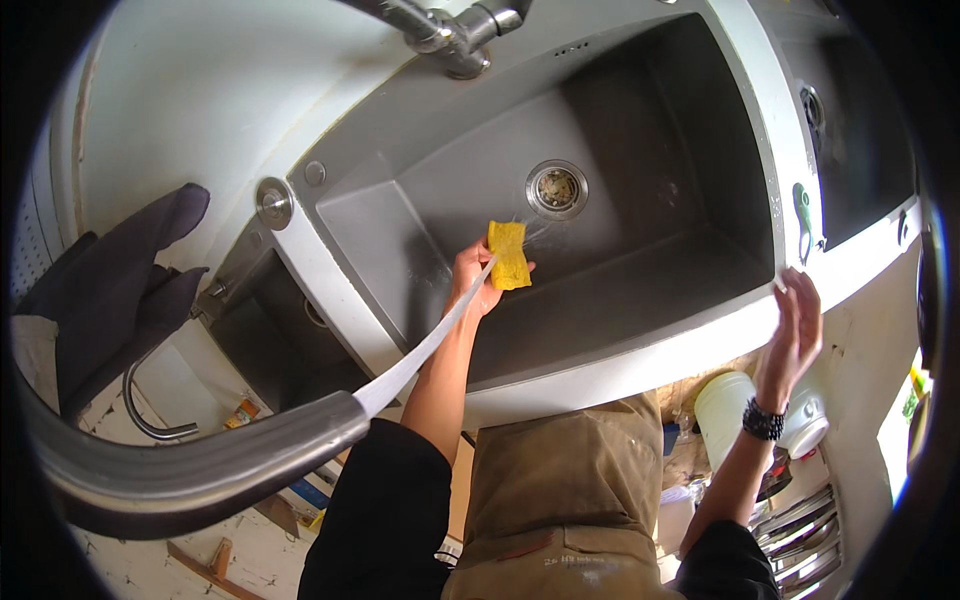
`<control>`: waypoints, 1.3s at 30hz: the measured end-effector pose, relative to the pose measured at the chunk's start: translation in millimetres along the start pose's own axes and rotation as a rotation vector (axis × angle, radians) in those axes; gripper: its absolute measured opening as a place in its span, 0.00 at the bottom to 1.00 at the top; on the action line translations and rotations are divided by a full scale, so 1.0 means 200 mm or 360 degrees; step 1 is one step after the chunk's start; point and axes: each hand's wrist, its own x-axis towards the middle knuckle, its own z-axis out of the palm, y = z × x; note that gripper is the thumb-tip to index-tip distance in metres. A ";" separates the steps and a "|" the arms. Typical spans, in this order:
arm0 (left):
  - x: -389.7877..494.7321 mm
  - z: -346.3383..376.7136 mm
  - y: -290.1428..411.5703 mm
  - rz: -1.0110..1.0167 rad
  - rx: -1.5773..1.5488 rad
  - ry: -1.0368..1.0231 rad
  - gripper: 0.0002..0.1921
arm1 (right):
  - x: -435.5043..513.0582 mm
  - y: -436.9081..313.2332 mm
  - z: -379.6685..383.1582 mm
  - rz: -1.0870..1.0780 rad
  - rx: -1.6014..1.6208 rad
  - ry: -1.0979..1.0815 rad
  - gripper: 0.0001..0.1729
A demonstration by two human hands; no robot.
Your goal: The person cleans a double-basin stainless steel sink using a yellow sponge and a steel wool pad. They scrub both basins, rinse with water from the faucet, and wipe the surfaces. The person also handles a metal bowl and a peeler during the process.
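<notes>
My left hand (pixel 478 279) holds a yellow sponge (pixel 508 255) over the grey sink basin (pixel 465 180). A stream of water (pixel 435 337) runs from the curved metal faucet spout (pixel 300 442) onto the sponge and splashes off towards the drain (pixel 556 189). Bits of debris lie in the drain strainer. My right hand (pixel 796 322), with a dark beaded bracelet on its wrist, is at the sink's front right corner, fingers together and somewhat bent. Just beyond its fingertips a green-handled tool (pixel 804 217) lies on the white rim; its kind is unclear.
A second sink basin (pixel 862 150) is at the right, and a smaller one (pixel 285 322) at the left. Dark cloths (pixel 127 285) hang at the far left. A metal faucet base (pixel 469 60) stands behind the main basin. White buckets (pixel 724 412) are below the counter at the right.
</notes>
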 end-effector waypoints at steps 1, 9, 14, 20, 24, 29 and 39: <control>-0.01 0.06 0.02 -0.0064 -0.0031 0.0006 0.21 | -0.01 0.06 -0.11 0.0063 -0.0060 0.0235 0.19; -0.01 0.27 0.10 -0.0068 0.0340 -0.0251 0.19 | 0.34 0.66 -0.53 0.0341 -0.0011 0.1070 0.29; -0.02 0.31 0.10 0.0138 0.0494 -0.0029 0.17 | 0.45 0.79 -0.42 0.0058 -0.1681 0.0846 0.34; 0.06 0.24 0.03 0.0511 0.0968 0.0487 0.13 | 0.43 0.67 -0.31 0.0442 -0.1031 0.1103 0.37; 0.10 0.02 0.00 0.0739 0.2050 0.0712 0.16 | 0.43 0.65 -0.29 0.0469 -0.1006 0.1112 0.35; -0.05 -0.26 -0.03 0.0602 0.3332 0.0635 0.14 | 0.44 0.68 -0.29 0.0444 -0.1030 0.1109 0.33; -0.10 -0.44 -0.25 0.0046 0.3498 0.0932 0.08 | 0.46 0.67 -0.30 0.0391 -0.1287 0.0997 0.33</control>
